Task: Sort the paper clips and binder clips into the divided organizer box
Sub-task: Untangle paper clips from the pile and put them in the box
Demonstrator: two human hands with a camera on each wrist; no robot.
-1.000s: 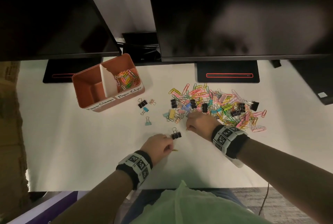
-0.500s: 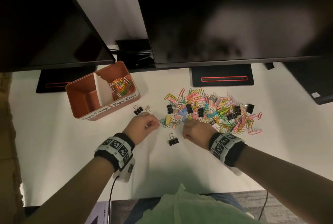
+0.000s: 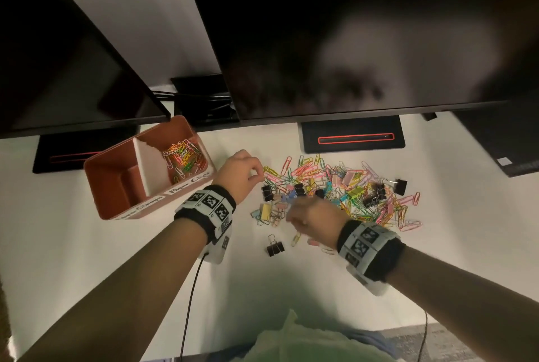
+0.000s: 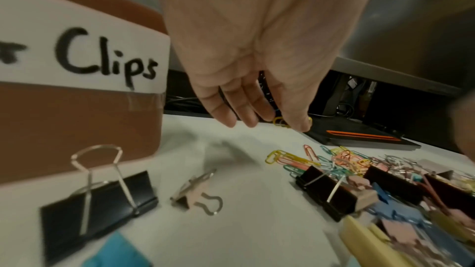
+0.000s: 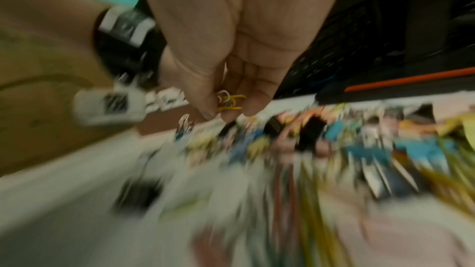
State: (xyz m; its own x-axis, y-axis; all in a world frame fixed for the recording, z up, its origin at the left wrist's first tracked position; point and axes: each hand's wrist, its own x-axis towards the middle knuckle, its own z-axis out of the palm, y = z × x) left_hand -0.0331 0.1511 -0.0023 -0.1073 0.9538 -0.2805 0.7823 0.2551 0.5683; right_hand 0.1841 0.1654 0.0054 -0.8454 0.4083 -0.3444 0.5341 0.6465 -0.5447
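Note:
The orange divided organizer box (image 3: 116, 186) stands at the left; its right compartment holds coloured paper clips (image 3: 184, 157). A mixed pile of paper clips and binder clips (image 3: 335, 189) lies mid-table. My left hand (image 3: 256, 172) hovers at the pile's far-left edge beside the box, and in the left wrist view this hand (image 4: 282, 123) pinches a yellow paper clip (image 4: 279, 120). My right hand (image 3: 294, 216) is over the pile's near edge, blurred. In the right wrist view this hand (image 5: 228, 111) grips a few paper clips (image 5: 228, 100), yellow and white.
A lone black binder clip (image 3: 275, 247) lies in front of the pile. Beside the box's "Clips" label (image 4: 77, 54) stand a black binder clip (image 4: 100, 206) and a small pink one (image 4: 197, 192). Two dark monitors overhang the desk's back, on black bases (image 3: 353, 137).
My left hand moved from the front of the desk, past the loose clips by the box, to the pile's far-left edge. My right hand stayed at the pile's near edge.

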